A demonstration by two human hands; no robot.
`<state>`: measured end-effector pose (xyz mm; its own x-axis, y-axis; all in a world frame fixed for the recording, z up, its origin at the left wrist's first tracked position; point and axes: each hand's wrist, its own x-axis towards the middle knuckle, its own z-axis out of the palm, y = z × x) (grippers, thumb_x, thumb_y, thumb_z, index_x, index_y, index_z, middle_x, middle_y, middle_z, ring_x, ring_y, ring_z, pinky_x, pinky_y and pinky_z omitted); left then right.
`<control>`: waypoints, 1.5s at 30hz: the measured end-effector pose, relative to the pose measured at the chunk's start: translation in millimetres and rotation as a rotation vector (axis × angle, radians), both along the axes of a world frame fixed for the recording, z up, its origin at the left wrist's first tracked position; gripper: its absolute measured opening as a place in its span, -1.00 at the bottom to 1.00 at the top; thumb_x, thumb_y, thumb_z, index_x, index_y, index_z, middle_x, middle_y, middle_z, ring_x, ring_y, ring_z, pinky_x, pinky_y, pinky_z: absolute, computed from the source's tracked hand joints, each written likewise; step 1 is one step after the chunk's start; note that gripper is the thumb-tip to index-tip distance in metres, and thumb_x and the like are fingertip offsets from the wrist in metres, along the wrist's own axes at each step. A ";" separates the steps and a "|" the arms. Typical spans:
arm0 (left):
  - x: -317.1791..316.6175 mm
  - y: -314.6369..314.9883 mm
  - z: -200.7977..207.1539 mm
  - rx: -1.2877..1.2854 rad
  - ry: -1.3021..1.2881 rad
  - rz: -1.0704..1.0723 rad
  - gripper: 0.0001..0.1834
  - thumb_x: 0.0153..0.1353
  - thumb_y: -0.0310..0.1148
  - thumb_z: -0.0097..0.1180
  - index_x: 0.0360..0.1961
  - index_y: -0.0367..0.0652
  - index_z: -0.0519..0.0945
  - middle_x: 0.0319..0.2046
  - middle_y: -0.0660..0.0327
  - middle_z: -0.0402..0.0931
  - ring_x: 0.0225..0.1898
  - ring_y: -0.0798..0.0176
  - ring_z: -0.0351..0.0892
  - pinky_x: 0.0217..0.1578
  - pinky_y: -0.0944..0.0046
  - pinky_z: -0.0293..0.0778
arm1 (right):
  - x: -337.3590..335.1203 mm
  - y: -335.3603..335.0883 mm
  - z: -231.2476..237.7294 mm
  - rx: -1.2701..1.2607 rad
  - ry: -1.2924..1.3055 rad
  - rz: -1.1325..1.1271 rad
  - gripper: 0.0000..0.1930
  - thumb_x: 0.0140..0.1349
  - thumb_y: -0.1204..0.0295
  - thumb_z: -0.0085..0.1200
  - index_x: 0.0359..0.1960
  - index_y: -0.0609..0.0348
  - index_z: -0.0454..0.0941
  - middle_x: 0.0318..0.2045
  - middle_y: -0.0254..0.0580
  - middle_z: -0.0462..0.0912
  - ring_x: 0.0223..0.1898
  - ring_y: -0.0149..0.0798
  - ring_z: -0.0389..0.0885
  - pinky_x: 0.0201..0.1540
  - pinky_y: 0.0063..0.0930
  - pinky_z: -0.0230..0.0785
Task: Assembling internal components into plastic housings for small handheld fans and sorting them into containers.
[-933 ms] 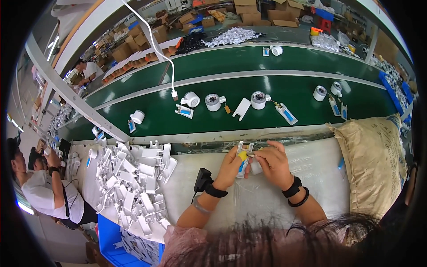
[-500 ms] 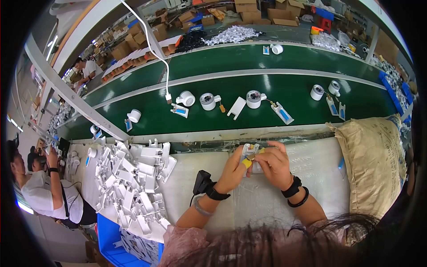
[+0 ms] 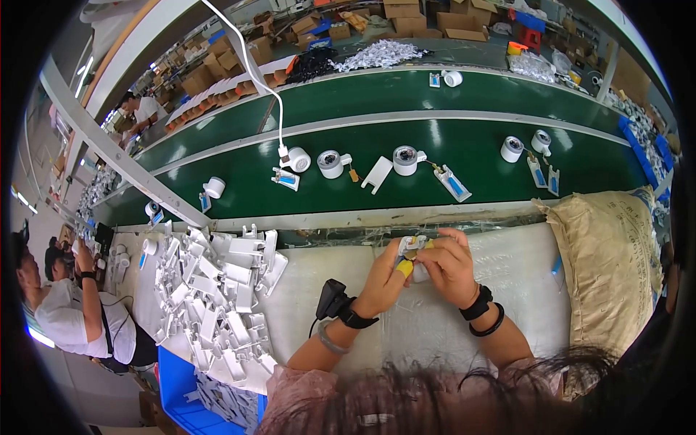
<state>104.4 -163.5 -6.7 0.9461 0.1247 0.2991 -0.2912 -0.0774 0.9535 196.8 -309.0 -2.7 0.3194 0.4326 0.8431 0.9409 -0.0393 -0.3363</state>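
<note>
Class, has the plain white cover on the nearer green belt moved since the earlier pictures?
Yes. The plain white cover has shifted left along the nearer green belt, farther from the brown sack, which has stayed put.

the white units [image 3: 405,168] on the nearer green belt [image 3: 319,199] have slid left

Small white plastic part [image 3: 411,243]: partly hidden by bare left hand [image 3: 385,278]; bare right hand's [image 3: 451,272] grip unclear, detail too small. White cable [image 3: 281,119]: cut off by top edge. Dark hair [image 3: 406,388]: blurred.
</note>
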 end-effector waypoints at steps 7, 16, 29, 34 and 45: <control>4.1 -0.2 -11.1 0.005 -0.068 -0.022 -0.59 0.20 -0.52 -0.19 0.11 -0.27 0.30 -0.35 0.22 0.44 -0.49 0.43 0.37 -0.47 0.41 0.38 | 3.4 -1.9 -0.7 -0.023 0.022 0.014 -0.80 -0.08 0.63 0.24 -0.39 0.11 0.57 -0.46 -0.28 0.55 -0.35 -0.18 0.52 0.05 -0.15 0.31; 9.3 -13.6 -15.4 0.056 0.007 0.125 -0.65 0.29 -0.41 -0.07 0.09 -0.24 0.35 -0.48 0.24 0.43 -0.53 0.40 0.37 -0.50 0.36 0.33 | 10.2 -5.6 -4.0 -0.038 0.044 0.046 -0.82 -0.07 0.63 0.23 -0.40 0.11 0.57 -0.46 -0.28 0.56 -0.35 -0.19 0.52 0.06 -0.16 0.31; 18.1 -10.4 -21.7 0.151 -0.016 0.202 -0.74 0.34 -0.37 -0.13 -0.01 -0.23 0.42 -0.50 0.25 0.48 -0.60 0.46 0.35 -0.59 0.42 0.31 | 9.8 -0.2 -9.2 -0.049 0.011 -0.042 -0.86 -0.03 0.57 0.23 -0.40 0.14 0.57 -0.50 -0.29 0.54 -0.39 -0.24 0.53 -0.02 -0.25 0.31; 20.9 -1.7 -22.1 -0.298 0.190 -0.011 -0.70 0.40 -0.22 -0.22 -0.05 -0.19 0.41 -0.42 0.21 0.53 -0.58 0.43 0.46 -0.62 0.39 0.45 | 15.1 -6.9 -1.3 -0.103 0.119 -0.031 -0.74 -0.02 0.47 0.27 -0.26 0.17 0.53 -0.39 -0.21 0.56 -0.30 -0.17 0.54 -0.10 -0.27 0.30; 48.4 5.4 -0.2 -0.541 0.428 -0.002 -0.50 0.38 0.02 -0.29 -0.08 -0.25 0.43 -0.39 0.13 0.56 -0.52 0.28 0.55 -0.58 0.25 0.53 | 25.4 -16.9 1.1 0.108 0.312 -0.043 -0.72 0.04 0.50 0.20 -0.19 0.18 0.47 -0.39 -0.21 0.55 -0.36 -0.19 0.53 -0.21 -0.35 0.26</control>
